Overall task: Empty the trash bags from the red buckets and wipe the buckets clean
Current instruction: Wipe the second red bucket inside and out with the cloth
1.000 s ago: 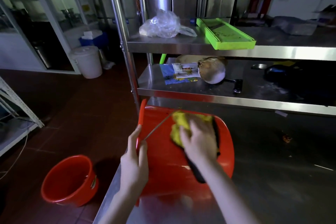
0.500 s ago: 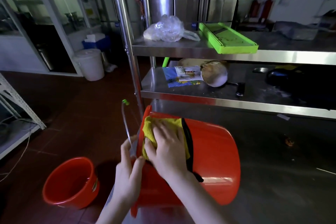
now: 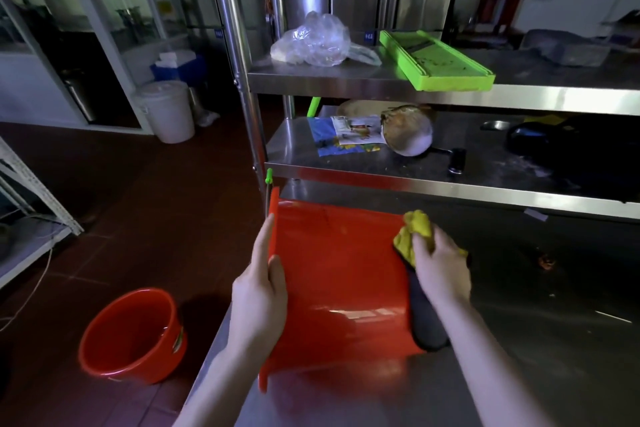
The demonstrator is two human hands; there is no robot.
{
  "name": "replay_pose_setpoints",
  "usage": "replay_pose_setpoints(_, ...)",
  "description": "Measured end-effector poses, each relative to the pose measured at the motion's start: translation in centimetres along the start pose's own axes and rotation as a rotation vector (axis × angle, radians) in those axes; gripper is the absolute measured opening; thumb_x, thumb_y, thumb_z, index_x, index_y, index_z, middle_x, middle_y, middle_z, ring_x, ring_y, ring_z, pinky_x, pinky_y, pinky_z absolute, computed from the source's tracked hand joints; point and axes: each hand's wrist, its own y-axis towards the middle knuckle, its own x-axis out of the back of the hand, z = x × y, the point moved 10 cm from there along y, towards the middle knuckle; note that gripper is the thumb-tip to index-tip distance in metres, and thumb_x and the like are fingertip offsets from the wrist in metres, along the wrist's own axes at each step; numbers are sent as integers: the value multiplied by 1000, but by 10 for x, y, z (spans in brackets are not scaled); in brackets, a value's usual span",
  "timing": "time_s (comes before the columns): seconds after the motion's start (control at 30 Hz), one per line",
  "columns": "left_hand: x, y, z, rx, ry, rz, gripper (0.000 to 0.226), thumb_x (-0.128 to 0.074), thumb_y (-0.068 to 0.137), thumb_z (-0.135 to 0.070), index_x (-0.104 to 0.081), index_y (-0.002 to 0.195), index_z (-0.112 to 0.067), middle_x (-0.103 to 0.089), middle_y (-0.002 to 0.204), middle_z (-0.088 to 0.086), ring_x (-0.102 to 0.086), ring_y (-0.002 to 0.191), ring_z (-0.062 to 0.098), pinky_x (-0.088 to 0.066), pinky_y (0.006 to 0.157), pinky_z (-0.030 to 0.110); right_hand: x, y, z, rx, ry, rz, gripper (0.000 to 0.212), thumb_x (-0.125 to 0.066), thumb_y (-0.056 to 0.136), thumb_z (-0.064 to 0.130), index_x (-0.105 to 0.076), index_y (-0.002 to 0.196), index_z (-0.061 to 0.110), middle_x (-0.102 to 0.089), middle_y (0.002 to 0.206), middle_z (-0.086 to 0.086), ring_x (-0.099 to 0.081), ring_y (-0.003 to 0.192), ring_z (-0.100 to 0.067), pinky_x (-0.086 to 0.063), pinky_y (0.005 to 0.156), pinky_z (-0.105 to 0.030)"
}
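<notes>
1. The glossy red plastic bucket (image 3: 339, 274) lies on its side on the stainless steel table (image 3: 536, 357), mouth to the left and base to the right
2. The left hand (image 3: 259, 298) clasps its rim, thumb on the outer wall
3. The right hand (image 3: 443, 270) clutches a bunched yellow cloth with a black edge (image 3: 414, 232), pressed at the base end
4. A second ago that cloth was inside the bucket, then at the rim; it has since crossed to the base, so I'd judge this bucket nearly wiped
5. A second red bucket (image 3: 138, 371) stands upright on the floor, left of the table; whether it's clean I can't tell
</notes>
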Motion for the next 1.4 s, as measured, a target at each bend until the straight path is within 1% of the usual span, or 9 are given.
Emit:
replay_pose_setpoints(0.1,-5,-9,6,-7,-25,-2,58,-34,97,-24,-24,142,-58,-46,50,11,-38,38,13,-38,40,30,-9,9,10,-76,-68,29,35,-44,96,44,-61,116,21,-62,124,-9,-57,112,-34,-44,90,-38)
replay_pose_setpoints(0.27,-3,-6,7,-39,17,-24,59,-38,98,-16,-30,138,-58,-51,48,1,-41,36,9,-35,40,23,-76,-83,149,586,-106,149,46,-40,91,47,-59,127,26,-58,133,5,-52,125,-20,-40,101,-38)
replay_pose_setpoints(0.4,15,-15,14,-22,16,-38,61,-38,98,-17,-27,137,-62,-58,55,10,-52,41,22,-43,42,32,-79,-109,171,812,-71,167,50,-41,93,47,-53,135,25,-51,142,5,-46,132,-16,-37,104,-34)
replay_pose_setpoints(0.53,17,-29,20,-33,13,-42,62,-38,98,-15,-29,137,-62,-50,52,3,-39,35,10,-32,36,16,-30,-25,79,339,-147,0,33,-45,93,47,-63,98,19,-70,100,-9,-65,89,-32,-48,73,-35)
replay_pose_setpoints(0.67,14,-51,31,-43,-7,-22,69,-42,96,-4,-32,141,-56,-55,58,-9,-41,37,3,-35,42,11,-24,15,22,-131,-233,177,45,-32,95,54,-59,112,22,-64,117,-11,-60,105,-33,-46,85,-37)
replay_pose_setpoints(0.93,31,-69,42,-33,-17,-71,58,-45,90,-27,-33,135,-62,-66,73,-14,-56,54,-6,-42,53,5,-97,-114,200,655,-51,250,46,-45,92,42,-58,131,21,-56,136,3,-52,124,-19,-41,102,-37)
replay_pose_setpoints(1.13,52,7,23,166,-98,-82,66,-50,95,-46,-7,140,-67,-59,117,-14,-63,76,0,-46,64,16,-90,-132,189,724,-70,198,49,-50,93,37,-53,137,16,-51,143,-3,-41,136,-23,-27,115,-40)
replay_pose_setpoints(1.3,14,72,5,278,120,162,62,-53,93,-25,-26,144,-47,-59,114,0,-57,72,7,-46,56,19,-75,-138,167,815,-114,131,50,-44,93,45,-52,138,24,-51,142,4,-43,135,-18,-30,113,-41)
replay_pose_setpoints(1.4,24,59,7,283,27,160,63,-52,92,-12,-31,134,-54,-64,92,-4,-68,62,25,-60,56,41,-45,-92,119,651,-129,35,44,-44,92,44,-64,121,18,-64,125,-4,-57,119,-25,-40,106,-42)
